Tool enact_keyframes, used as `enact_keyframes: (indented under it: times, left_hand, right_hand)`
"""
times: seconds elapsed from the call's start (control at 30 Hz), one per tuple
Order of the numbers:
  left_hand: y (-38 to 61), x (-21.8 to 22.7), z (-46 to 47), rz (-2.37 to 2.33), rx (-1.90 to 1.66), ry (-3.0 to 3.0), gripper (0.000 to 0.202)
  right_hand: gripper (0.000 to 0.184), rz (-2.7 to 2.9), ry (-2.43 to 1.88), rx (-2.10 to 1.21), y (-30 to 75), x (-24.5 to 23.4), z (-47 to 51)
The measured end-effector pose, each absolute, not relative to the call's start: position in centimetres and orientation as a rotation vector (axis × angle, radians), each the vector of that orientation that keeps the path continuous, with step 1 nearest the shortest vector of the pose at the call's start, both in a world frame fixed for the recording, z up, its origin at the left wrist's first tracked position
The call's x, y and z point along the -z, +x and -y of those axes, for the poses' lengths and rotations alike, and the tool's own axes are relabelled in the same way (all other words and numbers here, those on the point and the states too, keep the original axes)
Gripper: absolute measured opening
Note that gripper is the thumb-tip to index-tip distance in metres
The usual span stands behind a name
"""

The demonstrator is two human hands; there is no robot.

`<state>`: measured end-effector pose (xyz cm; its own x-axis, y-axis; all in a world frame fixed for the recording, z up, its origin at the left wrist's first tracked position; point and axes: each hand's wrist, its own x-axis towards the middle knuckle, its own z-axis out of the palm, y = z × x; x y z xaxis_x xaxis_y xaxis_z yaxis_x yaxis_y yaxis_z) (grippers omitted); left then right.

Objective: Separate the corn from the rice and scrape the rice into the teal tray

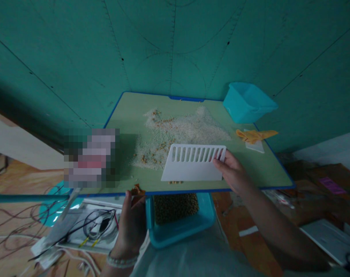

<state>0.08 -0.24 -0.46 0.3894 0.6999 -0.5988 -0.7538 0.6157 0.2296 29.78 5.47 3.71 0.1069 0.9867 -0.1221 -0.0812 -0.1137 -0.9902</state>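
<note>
My right hand [231, 169] grips a flat white plastic scraper [192, 171] with a row of slots by its right end. The scraper is tilted over the table's front part, with several beans [175, 182] showing just below its lower edge. Behind it, white grains [196, 127] are spread with tan beans [144, 158] among them. My left hand [133, 219] is curled at the front edge, its thumb beside a crumpled brown scrap [138, 189]; its fingers are partly hidden. Right beside it, below the edge, is a turquoise basket [175, 235] containing a dark mass of small pieces.
A blue-edged green table [267, 173] stands against a green wall. At its back right are an open turquoise bin [246, 105] and an orange cloth [255, 135] on a white piece. Cables [101, 225] and a white tray lie below left; a blurred-out patch covers the table's left side.
</note>
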Motion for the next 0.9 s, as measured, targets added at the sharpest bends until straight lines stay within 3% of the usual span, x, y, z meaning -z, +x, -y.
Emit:
enact_keyframes:
  times: [0.9]
  left_hand:
    - [-0.1,1.3,0.2,-0.664,-0.905,-0.012,0.06]
  right_hand:
    - [0.035,1.025,-1.331,-1.275,30.4,-3.3,-3.6]
